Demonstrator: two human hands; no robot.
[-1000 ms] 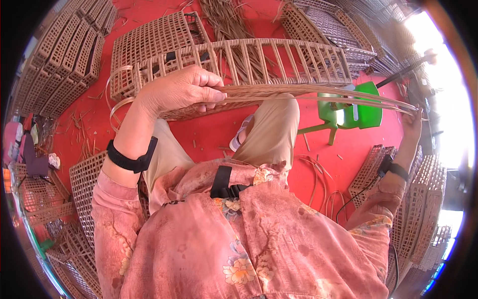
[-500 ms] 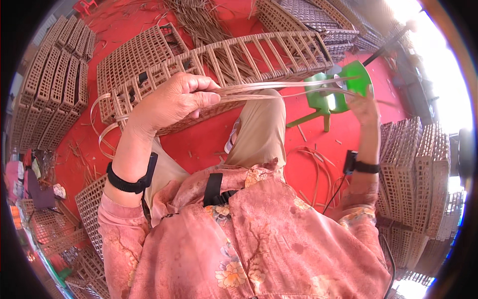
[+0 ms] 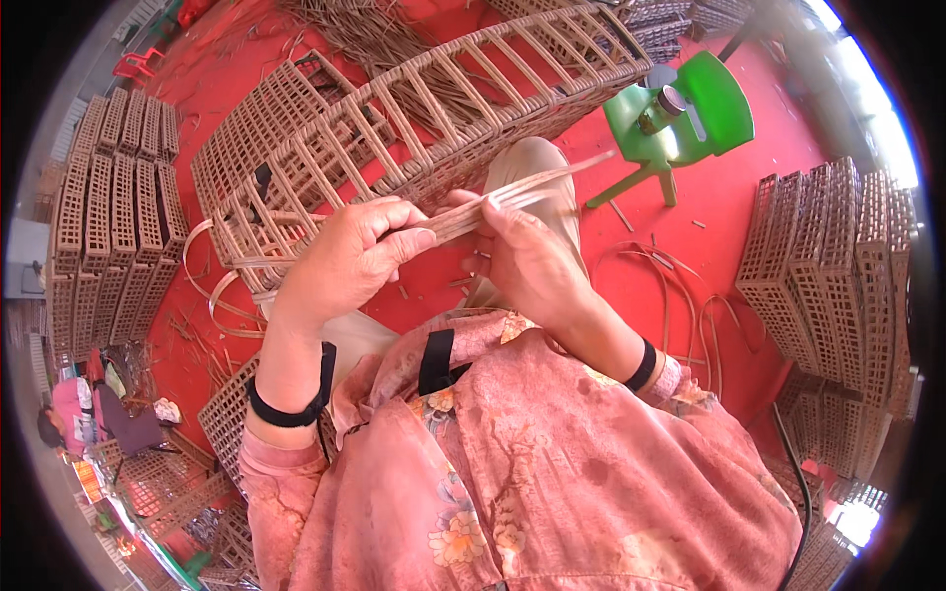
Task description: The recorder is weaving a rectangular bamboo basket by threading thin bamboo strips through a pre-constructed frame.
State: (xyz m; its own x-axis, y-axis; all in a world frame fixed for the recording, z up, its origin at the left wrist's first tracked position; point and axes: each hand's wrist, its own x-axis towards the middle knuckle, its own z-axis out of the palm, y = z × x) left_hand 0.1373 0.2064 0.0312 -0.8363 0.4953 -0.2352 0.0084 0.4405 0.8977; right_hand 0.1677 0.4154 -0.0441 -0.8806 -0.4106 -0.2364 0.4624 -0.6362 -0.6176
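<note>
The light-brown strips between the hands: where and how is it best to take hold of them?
Probably pinch the strips at their loose ends, coming from the person's right: these thin, narrow ends project past the right hand, uncovered, while the left hand holds them farther left.

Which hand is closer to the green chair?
Right. The right hand is nearer, down and to the left of the chair in the picture. The left hand is even farther left.

Smooth strips (image 3: 537,183), glossy plastic chair (image 3: 724,106)
</note>
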